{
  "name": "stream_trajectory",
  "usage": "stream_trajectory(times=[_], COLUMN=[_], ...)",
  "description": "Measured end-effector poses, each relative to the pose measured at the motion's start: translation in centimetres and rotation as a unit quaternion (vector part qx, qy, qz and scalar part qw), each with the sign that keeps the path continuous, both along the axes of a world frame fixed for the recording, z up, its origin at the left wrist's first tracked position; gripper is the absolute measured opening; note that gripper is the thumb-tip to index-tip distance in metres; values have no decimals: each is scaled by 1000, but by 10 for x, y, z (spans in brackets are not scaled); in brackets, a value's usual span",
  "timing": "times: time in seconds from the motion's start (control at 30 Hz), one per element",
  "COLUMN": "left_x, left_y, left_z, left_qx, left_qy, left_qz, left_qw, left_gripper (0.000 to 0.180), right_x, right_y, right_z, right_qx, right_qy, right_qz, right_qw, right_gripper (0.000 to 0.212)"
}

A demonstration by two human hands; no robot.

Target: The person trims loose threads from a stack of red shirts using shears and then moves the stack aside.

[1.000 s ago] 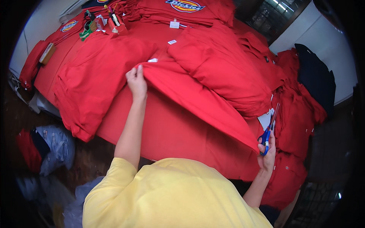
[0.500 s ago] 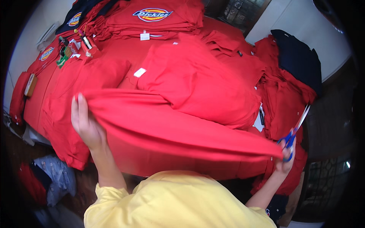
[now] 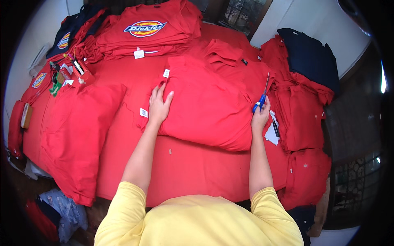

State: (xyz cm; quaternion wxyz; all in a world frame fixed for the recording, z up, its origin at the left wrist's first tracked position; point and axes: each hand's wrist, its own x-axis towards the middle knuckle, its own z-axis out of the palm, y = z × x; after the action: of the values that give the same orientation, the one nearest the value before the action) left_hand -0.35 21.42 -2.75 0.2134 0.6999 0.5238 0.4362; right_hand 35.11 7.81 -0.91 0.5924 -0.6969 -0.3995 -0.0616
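A red shirt (image 3: 205, 106) lies in a bulky layered heap in the middle of the table. My left hand (image 3: 159, 107) rests along its left edge, fingers stretched and thumb apart, between two white tags. At the right edge my right hand (image 3: 259, 119) is closed round the blue handles of a pair of scissors (image 3: 260, 102). Their blades point up and away from me, and the side of that hand touches the fabric. More red cloth (image 3: 227, 53) spreads out just beyond the heap.
Red shirts with a printed emblem (image 3: 147, 43) are stacked at the back. Another red garment (image 3: 78, 135) drapes over the left table edge. Folded red garments (image 3: 299, 115) and a navy one (image 3: 310, 55) line the right. A red holder with pens (image 3: 84, 76) stands back left; a black cutter (image 3: 275, 128) lies right.
The red shirt stretched between my hands has come down onto the heap. My left hand has moved right and my right hand left and away from me, still with the scissors.
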Motion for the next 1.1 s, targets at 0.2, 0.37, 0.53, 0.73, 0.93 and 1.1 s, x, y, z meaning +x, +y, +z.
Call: stream_trajectory(times=[0.2, 0.37, 0.53, 0.73, 0.93, 1.1], left_x=[-5, -8, 0, 88, 169, 194], left_y=[-9, -9, -9, -45, 12, 42], left_z=[2, 2, 28, 101, 107, 94], left_qx=[-22, -11, 108, 152, 26, -116], left_qy=[-53, -77, -37, 198, 398, 421], left_qz=[-2, -1, 80, -355, -411, -446], left_qw=[998, 997, 990, 901, 820, 781], left_gripper=[51, 48, 52, 102, 128, 132], right_x=[-6, -1, 8, 38, 89, 94], right_y=[-9, -11, -15, -49, -116, -138], right_z=[4, 1, 2, 17, 7, -8], right_qx=[77, 89, 133, 224, -94, -383], right_qy=[88, 94, 183, 401, 243, -172], right_qz=[49, 55, 93, 146, 3, -149], right_qw=[992, 990, 970, 876, 966, 895], right_gripper=[46, 46, 45, 42, 35, 30])
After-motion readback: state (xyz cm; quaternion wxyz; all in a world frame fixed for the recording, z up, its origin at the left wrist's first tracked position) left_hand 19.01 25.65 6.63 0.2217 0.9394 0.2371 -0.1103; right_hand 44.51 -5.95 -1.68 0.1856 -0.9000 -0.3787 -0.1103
